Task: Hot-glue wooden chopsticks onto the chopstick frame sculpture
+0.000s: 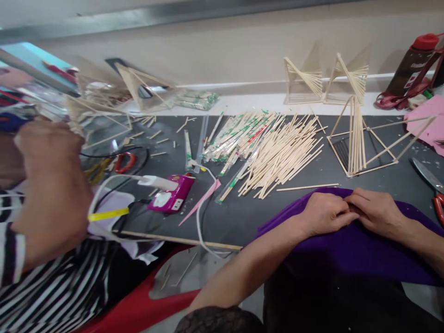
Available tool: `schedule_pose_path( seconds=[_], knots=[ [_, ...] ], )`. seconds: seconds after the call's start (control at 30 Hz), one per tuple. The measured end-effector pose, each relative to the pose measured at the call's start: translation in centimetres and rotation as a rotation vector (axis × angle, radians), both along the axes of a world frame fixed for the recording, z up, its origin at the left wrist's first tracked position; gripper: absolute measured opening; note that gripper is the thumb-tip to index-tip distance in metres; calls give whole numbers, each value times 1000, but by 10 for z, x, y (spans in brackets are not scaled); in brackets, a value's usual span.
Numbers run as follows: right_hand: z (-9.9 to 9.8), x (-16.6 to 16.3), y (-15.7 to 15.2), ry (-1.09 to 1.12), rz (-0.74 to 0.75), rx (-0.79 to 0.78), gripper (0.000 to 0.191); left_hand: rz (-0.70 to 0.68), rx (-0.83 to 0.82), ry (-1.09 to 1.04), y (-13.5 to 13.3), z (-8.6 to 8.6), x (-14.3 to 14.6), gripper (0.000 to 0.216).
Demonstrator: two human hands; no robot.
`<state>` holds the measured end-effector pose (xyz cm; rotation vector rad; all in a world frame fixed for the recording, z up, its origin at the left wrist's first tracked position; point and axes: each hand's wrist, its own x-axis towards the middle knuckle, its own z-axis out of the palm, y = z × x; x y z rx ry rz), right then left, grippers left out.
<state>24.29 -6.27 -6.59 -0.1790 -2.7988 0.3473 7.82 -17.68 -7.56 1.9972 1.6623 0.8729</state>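
Note:
Both my hands rest on a purple cloth lying over the near edge of the dark work mat. My left hand and my right hand meet fingertip to fingertip at about the cloth's top edge, fingers curled and pinching a fold of the purple cloth. A single loose wooden stick lies just beyond my left hand.
A big heap of wooden sticks covers the mat's middle. Stick frame models stand at the right and back. A pink glue gun with cables lies left. Another person's arm in a striped top fills the left. Scissors lie far right.

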Motion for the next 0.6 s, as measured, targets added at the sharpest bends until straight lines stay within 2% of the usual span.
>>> schedule_pose_path(
  seconds=[0.13,0.27,0.47,0.6],
  knots=[
    [-3,-2,1,-9,4,-19,21,4,-4,75,-1,1,3,42],
    [-6,-5,1,-5,0,22,21,36,-10,87,-4,4,7,35],
    [-1,-8,3,24,50,85,22,-77,60,210,-7,4,13,43],
    [0,-11,6,70,71,110,23,-71,73,265,-8,3,14,40]
  ],
)
